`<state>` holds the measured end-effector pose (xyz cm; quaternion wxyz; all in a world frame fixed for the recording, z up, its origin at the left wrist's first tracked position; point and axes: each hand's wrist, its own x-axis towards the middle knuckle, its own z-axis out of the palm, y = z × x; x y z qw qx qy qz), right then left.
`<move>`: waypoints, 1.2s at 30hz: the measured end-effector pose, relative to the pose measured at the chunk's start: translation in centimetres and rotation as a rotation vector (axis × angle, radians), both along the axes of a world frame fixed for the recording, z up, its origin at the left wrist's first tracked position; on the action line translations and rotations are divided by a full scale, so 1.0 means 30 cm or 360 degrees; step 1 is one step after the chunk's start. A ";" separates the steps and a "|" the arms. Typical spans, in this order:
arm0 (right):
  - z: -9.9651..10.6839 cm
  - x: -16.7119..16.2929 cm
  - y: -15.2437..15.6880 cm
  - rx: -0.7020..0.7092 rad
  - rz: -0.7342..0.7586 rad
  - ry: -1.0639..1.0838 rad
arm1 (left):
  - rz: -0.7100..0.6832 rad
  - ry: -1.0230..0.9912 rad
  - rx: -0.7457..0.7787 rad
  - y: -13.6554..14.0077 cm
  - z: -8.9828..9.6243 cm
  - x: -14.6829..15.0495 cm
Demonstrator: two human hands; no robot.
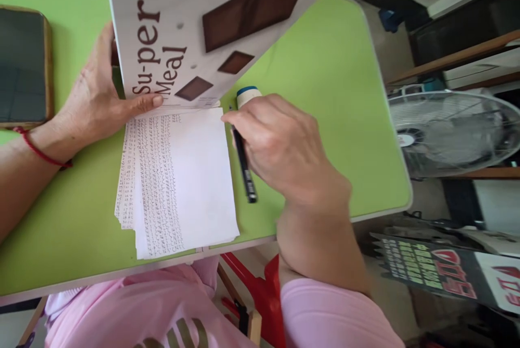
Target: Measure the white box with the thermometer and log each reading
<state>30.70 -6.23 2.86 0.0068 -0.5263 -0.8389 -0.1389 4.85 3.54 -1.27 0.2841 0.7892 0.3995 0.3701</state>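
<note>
My left hand grips the lower left edge of a white carton printed "Su-per Meal" in brown. Its thumb lies on the printed face, while the other fingers are mostly hidden behind. Below the carton lies a stack of white paper sheets, the top one partly covered in rows of small handwriting. At the sheets' right edge, my right hand is closed around a slim black pen, one end pointing toward me. Just beyond those fingers is a whitish round object with a blue rim, partly covered by the hand.
A phone in a brown-edged case lies at the left of the green table. Past the table's right edge stands a fan, with a dark printed sign lower down. Something red shows under the near edge.
</note>
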 end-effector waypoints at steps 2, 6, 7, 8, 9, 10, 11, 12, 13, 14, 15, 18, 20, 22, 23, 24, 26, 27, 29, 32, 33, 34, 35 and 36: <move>-0.011 -0.014 0.003 -0.0111 -0.0029 -0.0048 | 0.0002 -0.0036 0.0014 -0.002 0.004 -0.003; -0.006 -0.009 0.008 -0.0277 0.0046 0.0058 | 0.0033 -0.0111 -0.0018 -0.001 0.005 -0.007; 0.004 0.007 0.010 -0.0270 -0.0004 0.0108 | 0.0045 -0.0124 -0.0020 -0.001 0.004 -0.007; 0.016 0.028 0.012 -0.0242 -0.0096 0.0146 | 0.0050 -0.0135 -0.0012 -0.001 0.002 -0.008; 0.027 0.053 0.017 -0.0210 -0.0226 0.0150 | 0.0051 -0.0144 0.0006 -0.001 0.000 -0.009; 0.035 0.079 0.024 -0.0188 -0.0353 0.0109 | 0.0052 -0.0159 0.0032 -0.001 -0.001 -0.010; 0.039 0.104 0.033 -0.0202 -0.0455 0.0059 | 0.0050 -0.0175 0.0054 -0.001 -0.001 -0.010; 0.039 0.127 0.044 -0.0268 -0.0532 0.0014 | 0.0052 -0.0199 0.0081 -0.001 0.001 -0.011; 0.036 0.147 0.056 -0.0348 -0.0603 -0.0012 | 0.0048 -0.0233 0.0118 -0.002 0.004 -0.012; 0.032 0.163 0.067 -0.0441 -0.0662 -0.0018 | 0.0035 -0.0279 0.0158 -0.003 0.009 -0.012; 0.028 0.174 0.077 -0.0528 -0.0711 -0.0006 | 0.0012 -0.0333 0.0195 -0.004 0.015 -0.012; 0.030 0.185 0.088 -0.0635 -0.0802 0.0204 | -0.0151 -0.0510 0.0250 -0.010 0.029 -0.008; 0.046 0.168 0.076 -0.0537 -0.0793 0.0588 | -0.0217 -0.0581 0.0236 -0.017 0.029 -0.005; 0.063 0.127 0.052 -0.0283 -0.0638 0.1199 | -0.0145 -0.0573 0.0162 -0.028 0.025 -0.002; 0.069 0.097 0.036 -0.0146 -0.0517 0.1531 | -0.0078 -0.0552 0.0107 -0.034 0.024 -0.001; 0.072 0.064 0.020 -0.0011 -0.0309 0.1912 | -0.0019 -0.0528 0.0036 -0.041 0.024 0.001; 0.069 -0.007 -0.013 -0.0292 -0.0029 0.2498 | 0.0056 -0.0516 -0.0084 -0.056 0.030 0.004; 0.062 -0.040 -0.027 -0.0472 0.0092 0.2626 | 0.0067 -0.0522 -0.0122 -0.062 0.034 0.006; 0.044 -0.091 -0.049 -0.0783 0.0090 0.2673 | 0.0094 -0.0550 -0.0153 -0.071 0.043 0.010; 0.013 -0.129 -0.063 -0.0983 -0.0048 0.2661 | 0.0104 -0.0607 -0.0116 -0.072 0.047 0.015; 0.004 -0.133 -0.062 -0.1007 -0.0071 0.2681 | 0.0106 -0.0632 -0.0109 -0.071 0.047 0.017; -0.005 -0.136 -0.060 -0.1022 -0.0079 0.2708 | 0.0114 -0.0652 -0.0106 -0.071 0.047 0.019; -0.013 -0.138 -0.057 -0.1042 -0.0081 0.2735 | 0.0136 -0.0668 -0.0110 -0.071 0.048 0.021; -0.020 -0.139 -0.054 -0.1066 -0.0081 0.2758 | 0.0169 -0.0666 -0.0130 -0.072 0.049 0.023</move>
